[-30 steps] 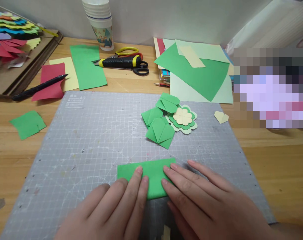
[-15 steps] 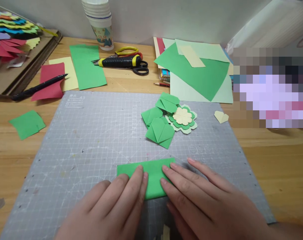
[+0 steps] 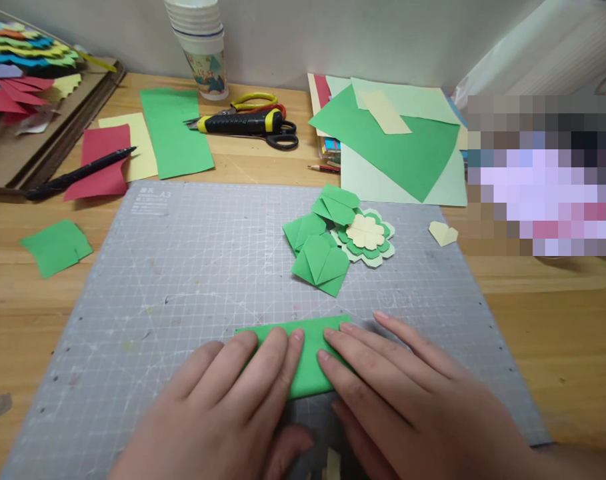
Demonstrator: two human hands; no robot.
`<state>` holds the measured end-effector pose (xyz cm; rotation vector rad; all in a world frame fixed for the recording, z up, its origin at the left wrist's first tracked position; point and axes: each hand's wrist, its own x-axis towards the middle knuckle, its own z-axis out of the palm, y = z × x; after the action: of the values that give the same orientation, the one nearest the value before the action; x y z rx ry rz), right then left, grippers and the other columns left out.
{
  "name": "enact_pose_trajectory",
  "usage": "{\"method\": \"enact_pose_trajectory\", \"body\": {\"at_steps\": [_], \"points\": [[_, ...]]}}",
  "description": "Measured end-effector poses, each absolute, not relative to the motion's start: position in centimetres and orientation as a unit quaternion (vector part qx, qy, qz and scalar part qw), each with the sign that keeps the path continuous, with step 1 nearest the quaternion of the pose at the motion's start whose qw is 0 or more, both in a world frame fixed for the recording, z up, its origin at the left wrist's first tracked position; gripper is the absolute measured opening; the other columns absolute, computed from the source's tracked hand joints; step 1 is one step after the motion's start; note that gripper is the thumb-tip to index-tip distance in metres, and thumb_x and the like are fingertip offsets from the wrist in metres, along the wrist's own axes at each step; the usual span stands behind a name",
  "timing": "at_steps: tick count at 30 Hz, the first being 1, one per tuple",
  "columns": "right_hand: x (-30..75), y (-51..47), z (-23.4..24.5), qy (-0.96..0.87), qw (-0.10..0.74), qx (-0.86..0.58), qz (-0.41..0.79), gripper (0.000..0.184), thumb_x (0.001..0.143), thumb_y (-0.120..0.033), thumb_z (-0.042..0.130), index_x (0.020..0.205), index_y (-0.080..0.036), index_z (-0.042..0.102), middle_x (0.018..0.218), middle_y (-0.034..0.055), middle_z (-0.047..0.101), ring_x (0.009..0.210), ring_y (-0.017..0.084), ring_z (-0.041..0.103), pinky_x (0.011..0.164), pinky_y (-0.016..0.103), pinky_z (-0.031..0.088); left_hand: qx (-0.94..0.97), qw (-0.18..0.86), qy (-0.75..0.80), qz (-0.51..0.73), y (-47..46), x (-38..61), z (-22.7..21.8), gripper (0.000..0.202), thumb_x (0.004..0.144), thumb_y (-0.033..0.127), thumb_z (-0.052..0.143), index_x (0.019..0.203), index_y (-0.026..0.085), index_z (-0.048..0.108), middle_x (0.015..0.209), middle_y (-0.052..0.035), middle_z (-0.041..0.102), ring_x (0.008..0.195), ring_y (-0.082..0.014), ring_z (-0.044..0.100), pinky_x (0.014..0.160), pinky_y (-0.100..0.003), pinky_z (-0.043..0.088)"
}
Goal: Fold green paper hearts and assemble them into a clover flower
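Note:
A folded strip of green paper (image 3: 310, 363) lies on the grey cutting mat (image 3: 193, 267), close to me. My left hand (image 3: 223, 400) presses down on its left part with the fingers laid out flat; the thumb is off the paper below. On the right part rest the extended fingers of my right hand (image 3: 413, 393), its little finger spread out over the mat. Both palms face down and neither hand grips the paper. Just beyond it sit several folded green paper hearts (image 3: 320, 263) and a layered paper flower (image 3: 365, 232) with a cream centre.
Scissors (image 3: 283, 137) and a black-yellow cutter (image 3: 240, 123) lie behind the mat, near stacked paper cups (image 3: 205, 60). Paper sheets (image 3: 397, 147) are piled at back right. A black pen (image 3: 83, 173) rests on red paper at left. A small cream heart (image 3: 443, 233) lies right.
My left hand has slid slightly forward and right along the paper, and its thumb now shows. My right hand and the strip are nearly unmoved.

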<state>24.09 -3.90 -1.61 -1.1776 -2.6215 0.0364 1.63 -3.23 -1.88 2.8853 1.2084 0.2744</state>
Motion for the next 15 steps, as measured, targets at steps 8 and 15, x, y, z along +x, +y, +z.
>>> {"method": "enact_pose_trajectory", "body": {"at_steps": [8,15], "points": [[23.5,-3.7,-1.6,-0.898,0.147,-0.413,0.032,0.029,0.095,-0.022,0.044,0.110,-0.020,0.070,0.113,0.0019,0.074,0.105,0.021,0.065,0.103,0.042,0.034,0.914,0.007,0.397,0.086,-2.8,1.6,-1.7,0.055,0.086,0.054,0.058,0.128,0.019,0.061,0.118,0.0003,0.070,0.099,-0.0224,0.055,0.086,-0.036,0.036],[22.4,-3.9,-2.2,-0.886,0.215,-0.411,0.011,0.022,0.095,-0.032,0.050,0.095,-0.037,0.071,0.081,-0.0060,0.071,0.076,0.016,0.056,0.086,0.037,0.035,0.907,0.001,0.414,0.078,-3.5,1.3,-2.2,0.063,0.082,0.050,0.060,0.138,0.021,0.052,0.122,-0.0069,0.065,0.105,-0.0268,0.053,0.087,-0.039,0.036]]}}
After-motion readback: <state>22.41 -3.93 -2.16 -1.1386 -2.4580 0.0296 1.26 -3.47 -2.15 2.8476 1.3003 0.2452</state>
